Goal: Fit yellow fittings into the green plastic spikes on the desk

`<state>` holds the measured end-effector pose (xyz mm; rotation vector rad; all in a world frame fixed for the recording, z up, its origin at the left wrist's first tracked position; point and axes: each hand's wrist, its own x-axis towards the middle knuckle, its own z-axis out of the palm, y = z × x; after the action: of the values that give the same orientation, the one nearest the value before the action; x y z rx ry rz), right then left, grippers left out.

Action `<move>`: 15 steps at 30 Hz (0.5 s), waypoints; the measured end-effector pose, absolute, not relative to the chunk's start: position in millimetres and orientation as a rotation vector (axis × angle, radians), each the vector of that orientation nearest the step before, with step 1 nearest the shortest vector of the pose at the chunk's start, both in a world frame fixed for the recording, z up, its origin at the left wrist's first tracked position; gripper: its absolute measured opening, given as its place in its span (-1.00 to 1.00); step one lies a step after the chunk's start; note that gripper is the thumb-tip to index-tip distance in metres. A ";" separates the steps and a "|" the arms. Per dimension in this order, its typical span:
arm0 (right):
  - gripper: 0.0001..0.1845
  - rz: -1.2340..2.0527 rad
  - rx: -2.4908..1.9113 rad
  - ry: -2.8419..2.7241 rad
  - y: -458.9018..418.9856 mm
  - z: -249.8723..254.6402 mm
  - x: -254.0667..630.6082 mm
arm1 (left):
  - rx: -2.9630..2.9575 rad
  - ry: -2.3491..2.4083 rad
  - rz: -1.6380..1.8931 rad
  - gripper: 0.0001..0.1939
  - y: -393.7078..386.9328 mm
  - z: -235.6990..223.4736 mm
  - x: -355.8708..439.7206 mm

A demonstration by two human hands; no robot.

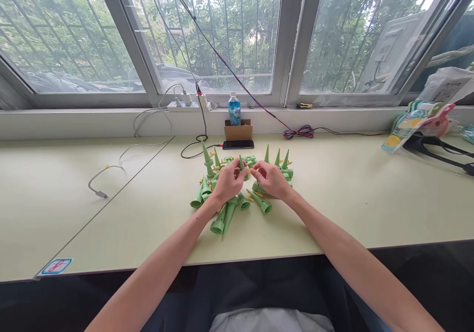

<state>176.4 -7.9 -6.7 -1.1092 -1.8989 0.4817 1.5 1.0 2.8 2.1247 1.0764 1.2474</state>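
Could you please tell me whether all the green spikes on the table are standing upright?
No, one green spike lies on its side on the table near the right hand.

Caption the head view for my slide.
Left hand holding a green cone, right hand at a yellow piece.

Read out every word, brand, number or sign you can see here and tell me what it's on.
Sticker, lower left: a red mark, possibly "8"; I cannot be sure.
Blue bottle: white lettering, too small to read.
White package, far right: print too blurred to read.
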 end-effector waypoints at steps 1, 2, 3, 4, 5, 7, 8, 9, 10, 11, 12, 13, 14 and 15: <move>-0.78 0.482 -1.097 -1.902 -8.2 -6.6 176.5 | 2.123 1.077 1.250 -0.85 1.0 2.8 1.4; -0.80 0.484 -1.088 -1.907 -8.4 -6.6 176.7 | 2.123 1.077 1.249 -0.85 1.0 2.9 1.2; -0.81 0.489 -1.080 -1.913 -8.4 -6.7 176.8 | 2.125 1.078 1.245 -0.85 0.9 2.8 1.1; -0.81 0.495 -1.075 -1.918 -8.2 -6.8 176.9 | 2.128 1.078 1.241 -0.85 0.8 2.7 1.0; -0.81 0.500 -1.075 -1.921 -7.9 -6.9 177.0 | 2.132 1.076 1.236 -0.85 0.8 2.6 1.0; -0.77 0.501 -1.087 -1.925 -6.9 -7.3 177.0 | 2.140 1.072 1.229 -0.86 0.7 2.1 0.9; -0.74 0.497 -1.098 -1.927 -6.4 -7.5 177.0 | 2.144 1.069 1.226 -0.86 0.7 1.9 0.9; -0.72 0.490 -1.109 -1.928 -6.0 -7.8 177.0 | 2.147 1.068 1.224 -0.85 0.8 1.7 0.9; -0.69 0.483 -1.119 -1.928 -5.6 -8.1 177.0 | 2.149 1.067 1.223 -0.85 0.9 1.6 1.0; -0.67 0.477 -1.125 -1.928 -5.3 -8.4 177.0 | 2.149 1.067 1.222 -0.85 1.0 1.6 1.0; -0.66 0.473 -1.126 -1.926 -5.2 -8.7 177.0 | 2.148 1.067 1.222 -0.85 1.0 1.7 1.0; -0.67 0.471 -1.125 -1.923 -5.2 -8.8 176.9 | 2.144 1.068 1.226 -0.85 1.1 2.0 1.1; -0.70 0.472 -1.122 -1.920 -5.4 -8.9 176.9 | 2.139 1.069 1.232 -0.85 1.1 2.3 1.2; -0.73 0.475 -1.116 -1.918 -5.7 -8.9 176.9 | 2.136 1.069 1.236 -0.85 1.1 2.7 1.3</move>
<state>176.9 -5.7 -8.9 -1.1156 -1.9179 0.4750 1.3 1.1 2.7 2.1358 1.0690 1.2365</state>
